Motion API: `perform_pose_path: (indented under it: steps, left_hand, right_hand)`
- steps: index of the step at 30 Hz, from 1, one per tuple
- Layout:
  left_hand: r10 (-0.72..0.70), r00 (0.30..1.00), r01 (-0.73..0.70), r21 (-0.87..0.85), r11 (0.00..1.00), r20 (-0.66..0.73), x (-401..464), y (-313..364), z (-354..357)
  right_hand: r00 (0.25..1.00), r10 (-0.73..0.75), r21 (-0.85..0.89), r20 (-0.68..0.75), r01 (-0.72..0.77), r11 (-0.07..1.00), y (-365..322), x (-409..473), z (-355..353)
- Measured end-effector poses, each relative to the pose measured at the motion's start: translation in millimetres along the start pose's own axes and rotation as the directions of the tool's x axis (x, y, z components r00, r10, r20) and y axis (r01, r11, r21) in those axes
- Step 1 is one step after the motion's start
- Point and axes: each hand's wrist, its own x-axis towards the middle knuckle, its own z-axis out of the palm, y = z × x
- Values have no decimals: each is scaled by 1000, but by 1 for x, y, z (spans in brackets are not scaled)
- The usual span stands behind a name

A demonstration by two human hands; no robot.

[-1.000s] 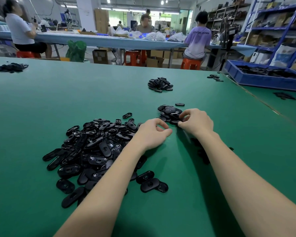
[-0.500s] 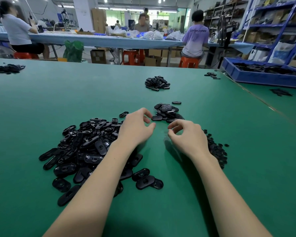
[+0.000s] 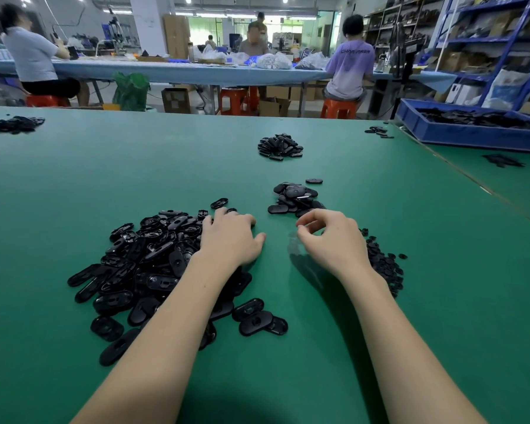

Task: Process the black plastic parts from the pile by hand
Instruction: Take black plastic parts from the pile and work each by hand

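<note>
So my left hand (image 3: 230,240) is lying palm-down on the right edge of the big pile of black plastic parts (image 3: 147,261), fingers reaching into it. Can't tell if it's actually got hold of a piece, the fingertips are buried. My right hand (image 3: 331,240) hovers just beside it over bare green table (image 3: 74,179), fingers loosely curled with thumb and forefinger nearly meeting, nothing visible between them.

A smaller stack of parts (image 3: 294,198) sits just past my right hand, and a scatter of tiny black bits (image 3: 384,266) lies right of my right wrist, partly hidden by it. Another little heap (image 3: 280,146) is farther out in the middle.

Loads of open green to the left of the big pile and toward me between my forearms. A table seam runs diagonally on the right, with a blue tray (image 3: 471,137) of parts beyond it.
</note>
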Motion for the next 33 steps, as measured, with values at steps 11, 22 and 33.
perform_pose_path:
  steps: [11,22,33]
  left_hand:
    - [-45,983,9,-202,979,-176,-4,0,-6]
    - [-84,971,47,-164,985,-223,-3,3,2]
    - [1,950,-115,-347,931,-313,1,10,-9]
  right_hand:
    - [1000,-15,24,15,14,1000,-1,0,0]
    - [999,-19,25,42,18,1000,-2,-1,0]
    - [999,8,46,39,-10,999,1,2,-7]
